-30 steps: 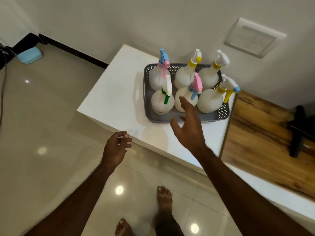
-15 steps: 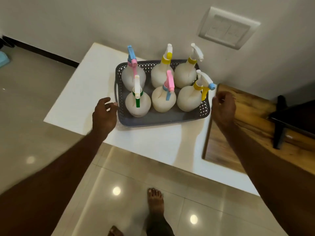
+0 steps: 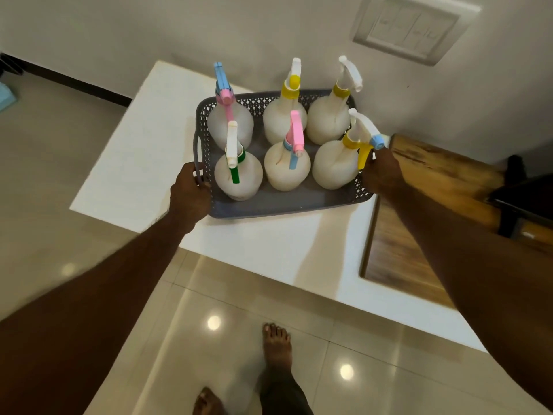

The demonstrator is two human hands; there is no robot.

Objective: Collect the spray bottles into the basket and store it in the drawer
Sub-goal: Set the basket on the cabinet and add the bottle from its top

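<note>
A grey perforated basket [image 3: 269, 206] stands on a white counter [image 3: 143, 145] against the wall. Several white spray bottles stand upright in it in two rows; one has a green trigger [image 3: 238, 175], one a pink head [image 3: 288, 166], one a yellow trigger [image 3: 336, 164]. My left hand [image 3: 190, 194] grips the basket's left handle. My right hand [image 3: 381, 172] holds the basket's right end, its fingers hidden behind the rim. No drawer is in view.
A wooden surface [image 3: 419, 211] adjoins the counter on the right, with a black object [image 3: 520, 202] on it. A switch plate [image 3: 410, 26] is on the wall above. My bare feet [image 3: 276, 351] stand on the glossy tiled floor below the counter edge.
Both hands have closed in on the basket's two ends and taken hold; a second ago the right hand hovered over the bottles and the left hung below the counter.
</note>
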